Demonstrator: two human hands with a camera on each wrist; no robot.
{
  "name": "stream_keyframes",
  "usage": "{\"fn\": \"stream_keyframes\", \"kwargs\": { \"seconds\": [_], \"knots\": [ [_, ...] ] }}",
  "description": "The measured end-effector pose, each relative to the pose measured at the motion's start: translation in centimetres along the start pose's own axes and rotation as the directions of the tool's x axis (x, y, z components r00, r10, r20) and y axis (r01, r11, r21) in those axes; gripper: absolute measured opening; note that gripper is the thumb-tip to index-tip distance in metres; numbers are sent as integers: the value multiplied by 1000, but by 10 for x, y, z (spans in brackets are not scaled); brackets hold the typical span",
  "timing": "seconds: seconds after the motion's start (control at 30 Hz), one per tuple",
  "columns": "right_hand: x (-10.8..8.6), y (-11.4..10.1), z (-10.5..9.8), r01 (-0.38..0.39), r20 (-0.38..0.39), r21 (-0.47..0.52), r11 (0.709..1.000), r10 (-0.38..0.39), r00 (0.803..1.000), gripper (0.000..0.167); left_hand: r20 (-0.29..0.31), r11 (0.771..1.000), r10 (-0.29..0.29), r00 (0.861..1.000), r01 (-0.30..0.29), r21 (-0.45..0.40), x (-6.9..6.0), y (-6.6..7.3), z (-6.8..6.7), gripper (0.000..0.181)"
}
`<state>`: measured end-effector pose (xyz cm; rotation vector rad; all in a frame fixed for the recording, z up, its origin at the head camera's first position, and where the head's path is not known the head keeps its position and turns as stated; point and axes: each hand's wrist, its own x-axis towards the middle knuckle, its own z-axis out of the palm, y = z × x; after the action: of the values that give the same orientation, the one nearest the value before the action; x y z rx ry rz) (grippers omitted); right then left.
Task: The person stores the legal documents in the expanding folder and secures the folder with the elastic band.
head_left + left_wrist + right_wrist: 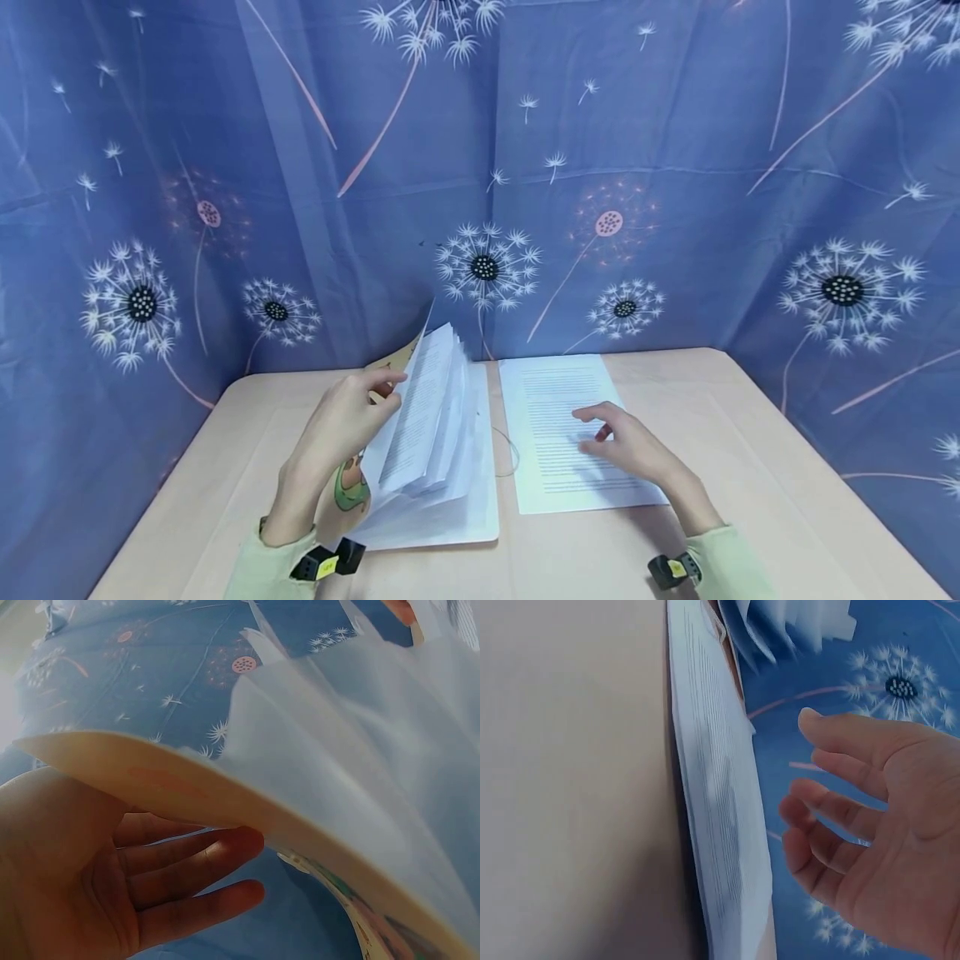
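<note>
A folder [483, 512] with a tan cartoon-printed cover [351, 492] lies opened on the left, its printed pages [420, 408] standing up in a fan. My left hand [337, 421] pinches the cover and leaves near their upper left edge. In the left wrist view, the fingers [195, 862] lie along the cover's outside [142, 769], with the thumb hidden behind it. To the right, a white stack of printed sheets [562, 387] lies flat. Over it hovers my right hand [637, 446], fingers loosely curved, holding nothing; the right wrist view shows it apart from the sheets [720, 780].
A thin elastic loop [516, 454] lies between the folder and the stack. The pale table [750, 442] is bounded at the back and sides by a blue dandelion-print curtain [675, 125]. Dark wrist cameras [327, 562] sit at both cuffs.
</note>
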<state>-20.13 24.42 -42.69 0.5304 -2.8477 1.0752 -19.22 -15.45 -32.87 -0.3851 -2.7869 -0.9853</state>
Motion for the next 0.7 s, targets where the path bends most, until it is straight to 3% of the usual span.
{"fn": "stream_keyframes", "kwargs": {
  "seconds": [0.3,0.7],
  "knots": [
    [-5,18,-17,-31,-36,-7,1000,30,999,47,10,1000,-13,1000,13,-7,-1,0,0,39],
    [-8,43,-18,-52,-92,-4,999,52,994,46,5,1000,-9,1000,9,-1,-1,-1,1,39]
  ]
}}
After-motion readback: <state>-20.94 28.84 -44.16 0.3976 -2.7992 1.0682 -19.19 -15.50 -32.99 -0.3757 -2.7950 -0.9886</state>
